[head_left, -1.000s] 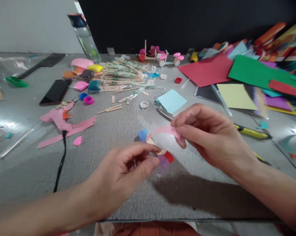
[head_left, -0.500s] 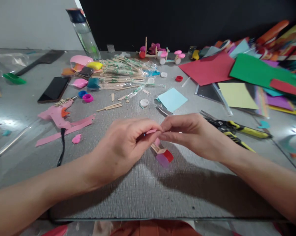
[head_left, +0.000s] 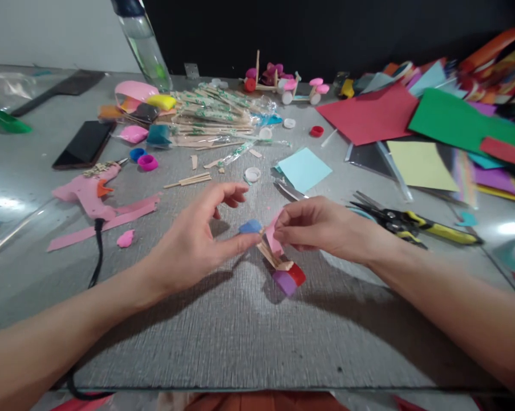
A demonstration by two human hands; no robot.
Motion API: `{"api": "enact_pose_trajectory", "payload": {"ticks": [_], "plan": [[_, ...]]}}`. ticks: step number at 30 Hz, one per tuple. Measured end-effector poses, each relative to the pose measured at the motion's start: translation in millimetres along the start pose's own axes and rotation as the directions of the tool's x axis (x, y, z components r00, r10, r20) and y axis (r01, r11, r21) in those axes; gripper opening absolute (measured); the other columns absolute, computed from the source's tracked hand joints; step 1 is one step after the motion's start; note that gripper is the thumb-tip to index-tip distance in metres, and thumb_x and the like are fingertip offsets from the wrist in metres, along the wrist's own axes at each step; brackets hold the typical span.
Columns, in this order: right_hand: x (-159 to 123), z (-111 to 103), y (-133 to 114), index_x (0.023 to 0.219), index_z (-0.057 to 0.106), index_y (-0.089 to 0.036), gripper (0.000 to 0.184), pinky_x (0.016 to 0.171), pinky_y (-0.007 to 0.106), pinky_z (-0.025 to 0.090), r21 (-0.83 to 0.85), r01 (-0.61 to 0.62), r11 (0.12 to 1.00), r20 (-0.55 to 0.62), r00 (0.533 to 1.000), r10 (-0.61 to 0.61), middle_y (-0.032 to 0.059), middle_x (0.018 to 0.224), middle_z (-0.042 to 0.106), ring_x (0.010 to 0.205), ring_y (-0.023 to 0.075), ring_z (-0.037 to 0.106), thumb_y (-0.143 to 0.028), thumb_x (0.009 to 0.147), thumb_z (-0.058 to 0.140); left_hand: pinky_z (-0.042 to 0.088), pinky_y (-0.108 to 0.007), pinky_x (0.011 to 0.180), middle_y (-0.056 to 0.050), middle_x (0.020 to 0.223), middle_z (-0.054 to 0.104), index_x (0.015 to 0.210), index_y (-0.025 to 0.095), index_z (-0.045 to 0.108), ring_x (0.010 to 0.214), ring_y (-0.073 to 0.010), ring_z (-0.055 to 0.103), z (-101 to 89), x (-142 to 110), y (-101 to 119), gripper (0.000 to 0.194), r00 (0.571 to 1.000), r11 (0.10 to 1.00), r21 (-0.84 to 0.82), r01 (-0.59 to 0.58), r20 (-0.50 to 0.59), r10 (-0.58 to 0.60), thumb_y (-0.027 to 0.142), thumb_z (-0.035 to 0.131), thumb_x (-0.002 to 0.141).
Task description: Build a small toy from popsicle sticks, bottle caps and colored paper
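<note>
A small wooden-stick model (head_left: 268, 252) rests on the table between my hands. Its near end carries a red bottle cap (head_left: 297, 275) with a purple face (head_left: 286, 282), and a blue round piece (head_left: 250, 226) shows at its far end. My right hand (head_left: 325, 227) pinches a pink strip (head_left: 274, 236) between thumb and fingertips, close above the sticks. Fingers apart, my left hand (head_left: 193, 237) has its thumb tip by the blue piece; whether it touches is hard to tell. Part of the model is hidden behind the strip.
To the left lie a pink glue gun (head_left: 88, 191) with its cord, pink strips (head_left: 107, 227) and a phone (head_left: 85, 144). Wrapped sticks (head_left: 218, 114) and a bottle (head_left: 142, 48) are behind. Pliers (head_left: 405, 220) lie beyond my right forearm; coloured sheets (head_left: 370, 113) spread at back right.
My left hand has let go and moved left, its fingers spreading apart. The pink strip now hangs from my right hand, and the blue piece has come into sight. The view has shifted slightly.
</note>
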State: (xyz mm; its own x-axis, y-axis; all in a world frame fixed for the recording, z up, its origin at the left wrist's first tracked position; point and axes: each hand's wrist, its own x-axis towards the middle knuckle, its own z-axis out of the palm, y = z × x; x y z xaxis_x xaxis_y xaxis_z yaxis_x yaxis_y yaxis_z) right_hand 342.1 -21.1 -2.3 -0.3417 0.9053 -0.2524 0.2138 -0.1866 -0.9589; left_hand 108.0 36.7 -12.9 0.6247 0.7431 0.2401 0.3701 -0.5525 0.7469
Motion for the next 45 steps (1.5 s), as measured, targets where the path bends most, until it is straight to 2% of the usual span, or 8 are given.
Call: {"api": "enact_pose_trajectory", "payload": {"ticks": [9,14,17,19,22,24,36,45], "plan": [[-0.7,8.9,11.3,0.072,0.068,-0.019,0.024,0.062,0.030,0.047,0.149,-0.060,0.987,0.037,0.998,0.055,0.0040,0.074,0.072,0.064,0.0139,0.060,-0.037,0.087,0.074,0.050,-0.048,0.110,-0.010,0.139,0.064,0.139,0.026,0.055,0.125,-0.0273,0.064,5.5,-4.2,-17.6,0.066,0.958,0.990,-0.128,0.065,0.284,-0.026,0.034,0.084,0.081],[0.1,11.8,14.6,0.071,0.064,-0.019,0.030,0.054,0.025,0.042,0.170,-0.043,0.985,-0.030,0.998,0.048,0.0007,0.067,0.071,0.056,0.0098,0.056,-0.041,0.087,0.077,0.054,-0.043,0.102,-0.009,0.132,0.066,0.134,0.024,0.056,0.118,-0.0253,0.066,10.7,-4.2,-15.0,0.060,0.979,0.995,-0.100,0.026,0.205,-0.005,0.031,0.082,0.080],[-0.5,13.0,15.5,0.074,0.067,-0.019,0.026,0.054,0.026,0.045,0.155,-0.031,0.987,-0.020,0.999,0.034,0.0001,0.066,0.071,0.056,0.0105,0.058,-0.038,0.089,0.075,0.056,-0.037,0.086,-0.006,0.111,0.068,0.118,0.024,0.059,0.102,-0.0218,0.066,10.3,-9.5,-10.4,0.040,0.993,0.989,0.084,-0.119,-0.010,0.120,0.033,0.080,0.085],[-1.2,13.4,15.6,0.075,0.069,-0.018,0.022,0.057,0.027,0.047,0.148,-0.022,0.989,0.009,1.000,0.021,0.0008,0.068,0.070,0.058,0.0116,0.059,-0.034,0.091,0.072,0.052,-0.033,0.074,-0.002,0.091,0.067,0.101,0.025,0.060,0.083,-0.0185,0.064,7.4,-13.9,-7.3,0.020,0.936,0.913,0.262,-0.314,-0.075,0.343,0.033,0.075,0.090],[-1.8,13.6,16.3,0.074,0.069,-0.019,0.020,0.061,0.028,0.050,0.156,0.007,0.988,0.019,1.000,-0.011,0.0009,0.070,0.069,0.062,0.0126,0.060,-0.029,0.091,0.070,0.042,-0.030,0.058,0.003,0.071,0.065,0.101,0.026,0.063,0.063,-0.0150,0.057,3.3,-17.9,-4.6,0.006,0.730,0.649,0.363,-0.668,0.154,0.665,0.022,0.063,0.097],[-1.7,13.6,17.5,0.075,0.069,-0.019,0.018,0.063,0.028,0.051,0.162,0.021,0.987,0.008,1.000,-0.023,0.0009,0.071,0.070,0.064,0.0133,0.062,-0.028,0.090,0.071,0.035,-0.031,0.053,0.003,0.067,0.064,0.111,0.025,0.066,0.058,-0.0144,0.056,3.4,-18.6,-4.5,0.020,0.645,0.546,0.353,-0.760,0.302,0.702,0.014,0.052,0.100],[-1.7,12.0,21.2,0.078,0.070,-0.019,0.014,0.065,0.030,0.049,0.067,0.007,0.998,-0.026,1.000,-0.005,0.0014,0.077,0.071,0.068,0.0139,0.059,-0.029,0.088,0.070,0.038,-0.031,0.055,-0.002,0.069,0.066,0.125,0.020,0.068,0.058,-0.0183,0.056,13.9,-18.5,-3.1,0.039,0.737,0.754,0.200,-0.625,0.468,0.487,0.012,0.038,0.101],[-3.5,14.3,22.1,0.084,0.066,-0.020,0.009,0.068,0.029,0.050,0.028,0.025,0.999,-0.074,0.997,-0.022,0.0011,0.082,0.072,0.073,0.0146,0.063,-0.026,0.085,0.073,0.045,-0.031,0.057,-0.003,0.068,0.065,0.124,0.021,0.069,0.059,-0.0190,0.057,14.4,-17.4,-4.6,0.041,0.756,0.814,0.172,-0.555,0.513,0.407,0.015,0.036,0.101]]}}
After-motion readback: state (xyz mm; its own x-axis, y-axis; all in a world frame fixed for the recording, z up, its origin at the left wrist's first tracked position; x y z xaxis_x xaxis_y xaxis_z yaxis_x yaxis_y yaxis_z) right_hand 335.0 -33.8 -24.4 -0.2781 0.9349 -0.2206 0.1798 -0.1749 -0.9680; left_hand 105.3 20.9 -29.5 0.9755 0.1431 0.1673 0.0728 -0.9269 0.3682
